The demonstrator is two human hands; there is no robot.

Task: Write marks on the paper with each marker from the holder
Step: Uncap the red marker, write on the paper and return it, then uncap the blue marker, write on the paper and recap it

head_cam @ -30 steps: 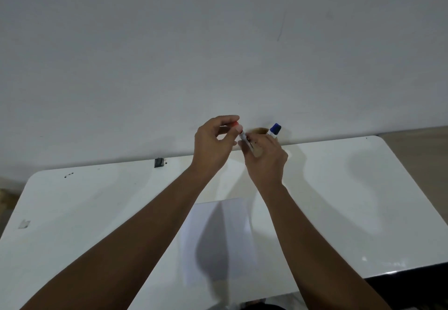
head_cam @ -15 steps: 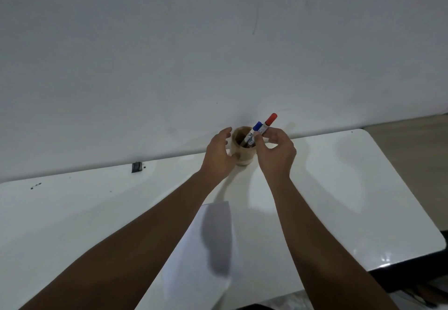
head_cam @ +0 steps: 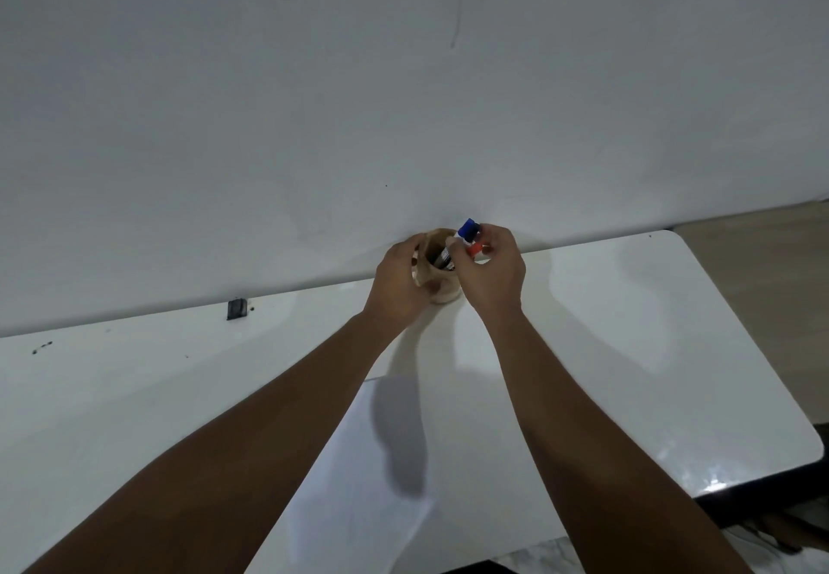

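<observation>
A small tan holder (head_cam: 442, 288) stands at the far edge of the white table, against the wall. My left hand (head_cam: 397, 284) wraps around its left side. My right hand (head_cam: 491, 270) is just right of the holder, fingers pinched on the red-capped marker (head_cam: 473, 251), whose lower end sits inside the cup. A blue-capped marker (head_cam: 467, 229) leans in the holder too, its cap sticking up beside my fingertips. A white sheet of paper (head_cam: 359, 475) lies near the front edge, between my forearms.
The white table (head_cam: 650, 326) ends at a rounded corner on the right, with floor beyond. A small black clip-like object (head_cam: 237, 308) sits at the back edge on the left, and a few dark specks (head_cam: 42, 346) mark the far left.
The red marker, held raised and capped a second ago, has gone down into the holder beside the blue one. My left hand has moved onto the holder's side.
</observation>
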